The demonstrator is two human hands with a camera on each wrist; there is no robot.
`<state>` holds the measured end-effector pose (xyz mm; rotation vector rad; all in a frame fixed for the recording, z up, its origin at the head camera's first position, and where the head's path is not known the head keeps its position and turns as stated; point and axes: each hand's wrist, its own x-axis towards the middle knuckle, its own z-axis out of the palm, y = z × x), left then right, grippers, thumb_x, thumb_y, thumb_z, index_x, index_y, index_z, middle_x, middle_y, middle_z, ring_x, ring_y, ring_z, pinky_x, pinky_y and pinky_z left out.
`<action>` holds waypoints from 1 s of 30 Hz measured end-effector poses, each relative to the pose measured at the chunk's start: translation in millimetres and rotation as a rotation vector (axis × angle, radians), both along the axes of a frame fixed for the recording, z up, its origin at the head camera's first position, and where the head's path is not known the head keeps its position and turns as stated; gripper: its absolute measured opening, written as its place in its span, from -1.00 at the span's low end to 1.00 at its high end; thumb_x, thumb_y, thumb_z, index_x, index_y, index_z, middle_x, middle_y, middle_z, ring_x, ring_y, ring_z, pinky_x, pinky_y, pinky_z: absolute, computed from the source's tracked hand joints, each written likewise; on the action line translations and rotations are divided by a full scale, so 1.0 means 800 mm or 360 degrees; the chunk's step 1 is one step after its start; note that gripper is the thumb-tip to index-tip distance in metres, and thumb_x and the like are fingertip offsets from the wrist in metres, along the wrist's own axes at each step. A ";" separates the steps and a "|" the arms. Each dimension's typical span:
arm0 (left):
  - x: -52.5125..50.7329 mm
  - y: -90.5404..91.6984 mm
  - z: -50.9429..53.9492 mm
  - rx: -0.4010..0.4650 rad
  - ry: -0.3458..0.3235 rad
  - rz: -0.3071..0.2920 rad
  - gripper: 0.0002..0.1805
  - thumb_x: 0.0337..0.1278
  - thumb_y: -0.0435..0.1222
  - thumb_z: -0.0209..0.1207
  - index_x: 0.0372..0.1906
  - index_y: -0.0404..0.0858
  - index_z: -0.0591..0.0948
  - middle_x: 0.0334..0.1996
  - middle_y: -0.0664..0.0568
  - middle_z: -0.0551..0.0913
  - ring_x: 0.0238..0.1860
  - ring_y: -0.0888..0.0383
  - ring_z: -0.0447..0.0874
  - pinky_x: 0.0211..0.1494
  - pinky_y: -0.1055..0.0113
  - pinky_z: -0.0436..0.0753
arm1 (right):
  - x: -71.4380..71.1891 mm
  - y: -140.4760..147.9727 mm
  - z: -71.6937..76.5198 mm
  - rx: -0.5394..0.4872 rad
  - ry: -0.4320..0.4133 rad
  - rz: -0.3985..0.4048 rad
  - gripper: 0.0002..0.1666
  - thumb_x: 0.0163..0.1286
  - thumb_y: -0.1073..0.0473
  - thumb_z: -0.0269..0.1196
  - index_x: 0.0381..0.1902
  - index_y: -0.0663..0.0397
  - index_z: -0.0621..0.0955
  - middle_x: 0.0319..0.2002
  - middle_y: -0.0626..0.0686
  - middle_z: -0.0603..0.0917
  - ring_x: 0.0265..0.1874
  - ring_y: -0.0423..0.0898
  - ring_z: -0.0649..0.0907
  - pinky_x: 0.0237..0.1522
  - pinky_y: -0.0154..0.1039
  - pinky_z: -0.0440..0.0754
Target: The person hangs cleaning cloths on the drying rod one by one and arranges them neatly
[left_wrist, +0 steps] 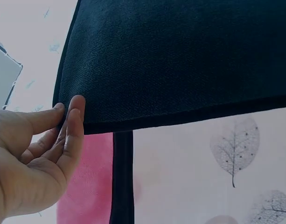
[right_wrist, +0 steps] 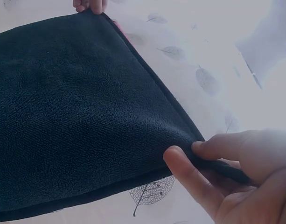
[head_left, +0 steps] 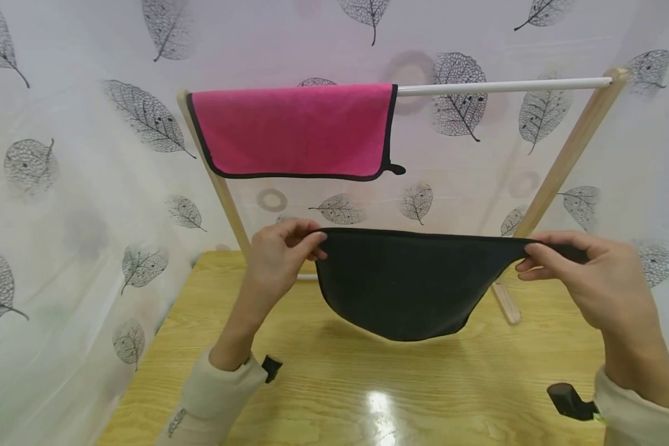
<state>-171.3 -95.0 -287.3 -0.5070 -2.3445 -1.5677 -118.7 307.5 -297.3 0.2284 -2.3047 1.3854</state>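
Observation:
A dark cloth (head_left: 407, 285) hangs stretched between both hands in the head view, its top edge taut and its lower part sagging in a curve above the table. The left hand (head_left: 275, 257) pinches its left corner between thumb and fingers; the left wrist view shows that hand (left_wrist: 45, 154) at the corner of the cloth (left_wrist: 170, 60). On the other side the right hand (head_left: 602, 272) pinches the top edge near the right end, with a bit of cloth beyond the fingers. In the right wrist view the cloth (right_wrist: 87, 107) is gathered at that hand (right_wrist: 240, 177).
Behind the cloth stands a wooden rack with a white top rod (head_left: 507, 86) and a right post (head_left: 568, 148). A pink cloth (head_left: 295, 133) with black edging hangs over the rod's left part. The wooden table (head_left: 334, 378) lies below; a leaf-patterned curtain (head_left: 78, 248) surrounds it.

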 end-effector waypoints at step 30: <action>-0.049 0.035 0.015 -0.0065 -0.0147 -0.0177 -0.85 0.36 -0.30 0.34 -0.11 -0.31 0.76 -0.37 -0.04 0.77 -0.40 0.00 0.80 -0.15 0.29 0.77 | -0.013 0.042 0.013 -0.0463 0.0132 0.0074 -0.72 0.40 0.55 0.25 -0.18 0.14 0.77 -0.48 -0.03 0.77 -0.54 -0.23 0.74 -0.35 -0.49 0.69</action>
